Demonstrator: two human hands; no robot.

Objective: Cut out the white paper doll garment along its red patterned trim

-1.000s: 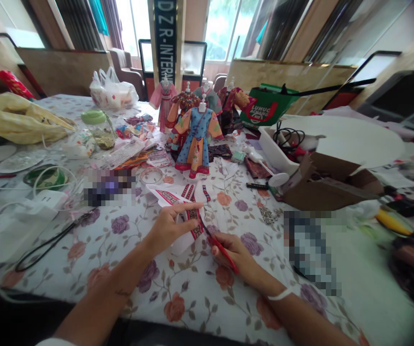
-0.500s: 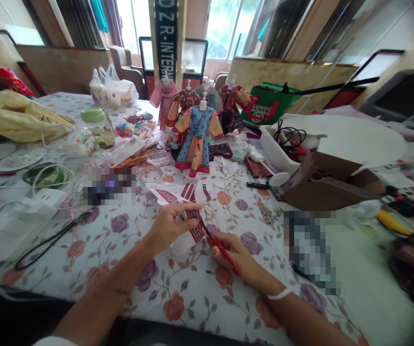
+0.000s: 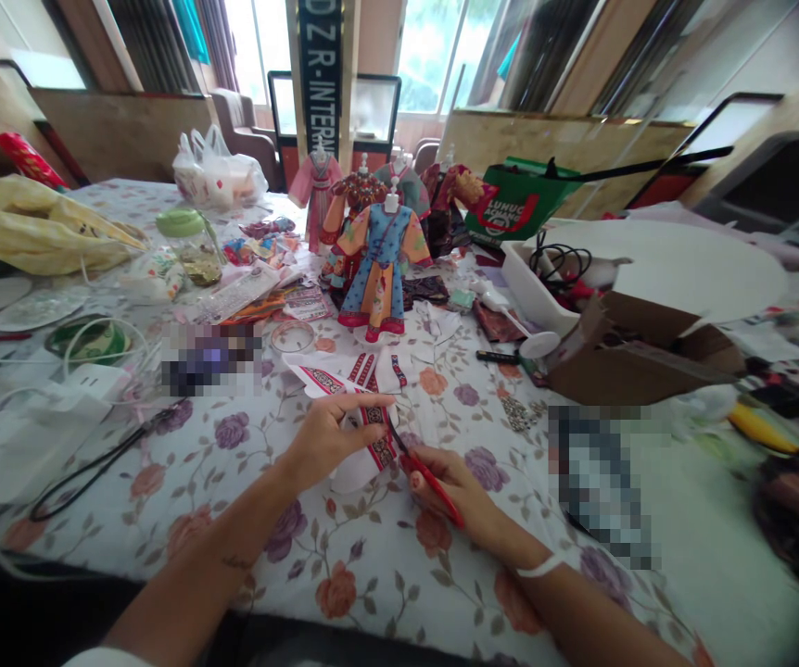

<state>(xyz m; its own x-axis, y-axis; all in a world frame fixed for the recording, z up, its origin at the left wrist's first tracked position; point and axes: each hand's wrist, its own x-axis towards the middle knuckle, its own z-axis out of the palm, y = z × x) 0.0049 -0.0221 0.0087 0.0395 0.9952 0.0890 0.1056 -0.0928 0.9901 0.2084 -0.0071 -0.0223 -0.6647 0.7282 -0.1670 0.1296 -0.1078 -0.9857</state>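
Holding a red-edged patterned piece (image 3: 381, 451) with the left hand (image 3: 320, 440); grasping red-handled scissors (image 3: 441, 495) in the right hand (image 3: 461, 486), with blades at the piece's edge, between both hands. Facing a blue-and-orange miniature robe (image 3: 375, 278) on the counter (image 3: 225, 505), beyond both hands.

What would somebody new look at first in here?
Probably the little blue-and-orange dress standing in the centre, with more tiny outfits behind it. Next come red-handled scissors in the right hand's grip, blades at the patterned strip pinched by the left hand's grip. The green bag sits at the back right.
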